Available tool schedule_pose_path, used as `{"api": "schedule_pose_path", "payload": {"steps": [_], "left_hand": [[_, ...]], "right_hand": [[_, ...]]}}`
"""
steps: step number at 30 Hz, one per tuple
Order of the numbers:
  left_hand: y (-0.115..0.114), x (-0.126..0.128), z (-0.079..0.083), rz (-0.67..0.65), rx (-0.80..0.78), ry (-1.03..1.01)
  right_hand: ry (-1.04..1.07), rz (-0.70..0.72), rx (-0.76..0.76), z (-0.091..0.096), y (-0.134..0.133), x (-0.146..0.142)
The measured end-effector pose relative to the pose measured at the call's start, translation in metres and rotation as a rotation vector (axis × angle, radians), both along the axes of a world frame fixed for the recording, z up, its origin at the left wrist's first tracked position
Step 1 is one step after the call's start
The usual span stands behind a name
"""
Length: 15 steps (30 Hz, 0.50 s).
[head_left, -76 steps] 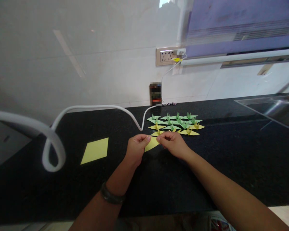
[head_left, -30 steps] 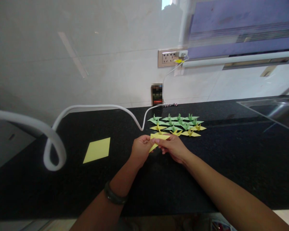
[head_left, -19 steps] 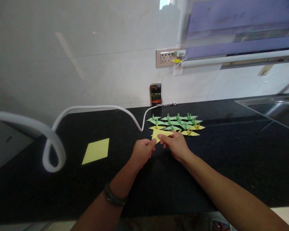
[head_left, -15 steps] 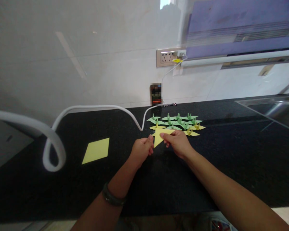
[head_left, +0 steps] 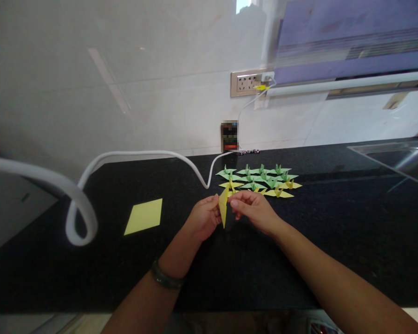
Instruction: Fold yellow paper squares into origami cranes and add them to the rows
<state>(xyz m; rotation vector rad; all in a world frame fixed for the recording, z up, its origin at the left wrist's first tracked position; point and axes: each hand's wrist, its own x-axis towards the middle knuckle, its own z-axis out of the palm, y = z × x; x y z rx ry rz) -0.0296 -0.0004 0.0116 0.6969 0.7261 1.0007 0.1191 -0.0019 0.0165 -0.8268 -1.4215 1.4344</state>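
Note:
My left hand (head_left: 202, 220) and my right hand (head_left: 254, 211) both pinch a folded yellow paper (head_left: 224, 208) just above the black counter (head_left: 334, 232). The paper stands on edge between the fingertips, seen almost side-on as a narrow point-down sliver. Right behind the hands lie several folded paper cranes (head_left: 261, 180), green ones at the back and yellow ones in front. A dark band circles my left wrist.
A flat yellow paper square (head_left: 144, 216) lies on the counter to the left. A thick white cable (head_left: 76, 204) loops at the left and runs to a small device (head_left: 229, 137) against the wall, below a wall socket (head_left: 247, 82). A steel sink (head_left: 397, 155) is at far right.
The yellow paper was turned from a broad flat triangle to an edge-on, narrow shape between the fingers. Both hands stayed over the same spot in front of the cranes.

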Motion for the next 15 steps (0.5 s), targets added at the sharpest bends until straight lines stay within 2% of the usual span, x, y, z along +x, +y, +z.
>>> {"api": "schedule_pose_path", "payload": {"steps": [10, 15], "left_hand": [[0.0034, -0.0008, -0.0078, -0.008, -0.008, 0.003], [0.0026, -0.0008, -0.0057, 0.0, -0.031, 0.007]], "right_hand": [[-0.115, 0.006, 0.093, -0.0074, 0.0003, -0.0035], [-0.144, 0.006, 0.11, -0.009, 0.0004, -0.0024]]}}
